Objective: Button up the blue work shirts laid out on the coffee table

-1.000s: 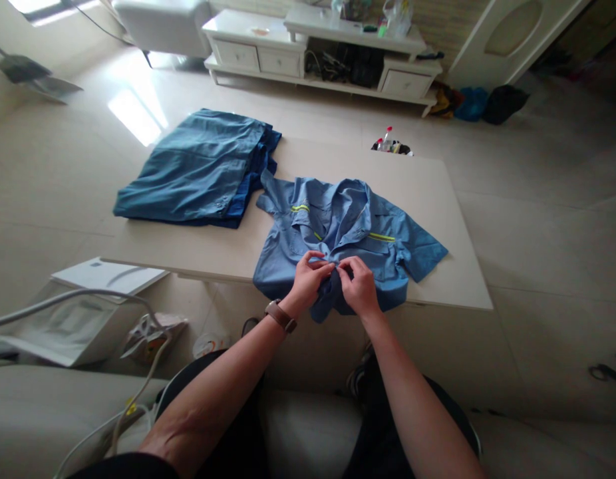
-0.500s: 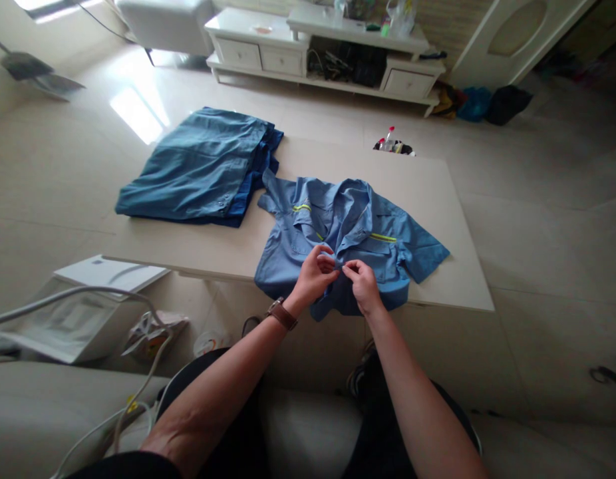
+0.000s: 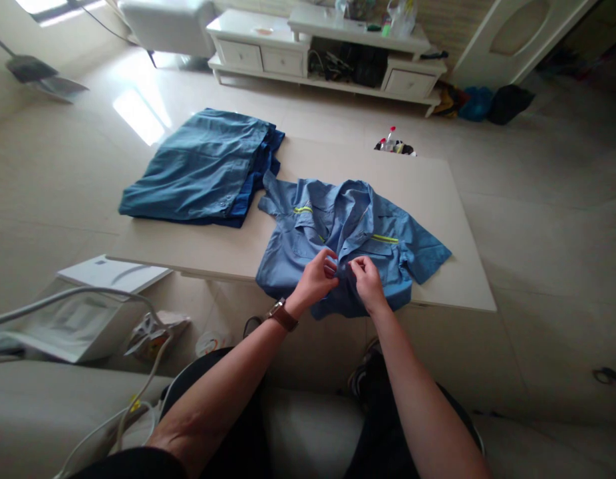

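Note:
A short-sleeved blue work shirt with yellow-green chest stripes lies front up, its collar away from me and its hem over the table's near edge. My left hand, a brown-strapped watch on its wrist, curls its fingers around the shirt's front opening below the chest. Just right of it, my right hand pinches thumb and forefinger together at the other side of the opening. The small bit of cloth or button between the fingertips is too small to make out.
Folded blue garments are stacked at the left of the pale table. Bottles with red caps stand beyond its far edge. A white box-like appliance and a grey hose are at the lower left.
My right hand has shifted slightly to the right, so the gap between my hands is wider. My left hand stays at the shirt front, its fingers a little lower.

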A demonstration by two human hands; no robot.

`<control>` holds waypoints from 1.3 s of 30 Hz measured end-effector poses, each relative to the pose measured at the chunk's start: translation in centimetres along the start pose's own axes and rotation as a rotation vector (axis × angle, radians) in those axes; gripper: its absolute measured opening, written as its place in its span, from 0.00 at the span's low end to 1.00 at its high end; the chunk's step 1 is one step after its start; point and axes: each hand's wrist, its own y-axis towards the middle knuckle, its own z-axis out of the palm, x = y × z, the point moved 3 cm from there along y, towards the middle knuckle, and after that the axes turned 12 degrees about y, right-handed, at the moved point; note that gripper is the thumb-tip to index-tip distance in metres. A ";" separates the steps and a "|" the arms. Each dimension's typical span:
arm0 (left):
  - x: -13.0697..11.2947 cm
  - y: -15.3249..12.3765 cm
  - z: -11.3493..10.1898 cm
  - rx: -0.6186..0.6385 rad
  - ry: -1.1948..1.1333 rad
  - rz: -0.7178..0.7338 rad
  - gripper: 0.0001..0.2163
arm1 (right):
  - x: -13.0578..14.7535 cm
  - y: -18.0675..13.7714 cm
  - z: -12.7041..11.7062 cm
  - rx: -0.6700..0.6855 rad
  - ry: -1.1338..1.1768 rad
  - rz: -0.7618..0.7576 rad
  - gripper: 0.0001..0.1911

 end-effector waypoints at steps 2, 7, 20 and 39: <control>0.6 0.0 -0.3 0.061 0.141 -0.068 0.23 | -0.2 0.0 -0.3 -0.015 -0.118 -0.048 0.09; 0.7 -0.3 -1.7 -0.018 0.727 -0.053 0.22 | -0.8 -0.4 -0.5 0.096 -0.449 -0.151 0.06; 1.3 -0.1 -2.6 0.065 1.095 -0.097 0.15 | -3.5 -0.9 1.4 0.245 -0.387 -0.018 0.23; 0.5 4.9 -3.3 -0.036 1.182 -0.155 0.10 | -2.8 -0.2 1.3 -0.067 0.180 0.208 0.13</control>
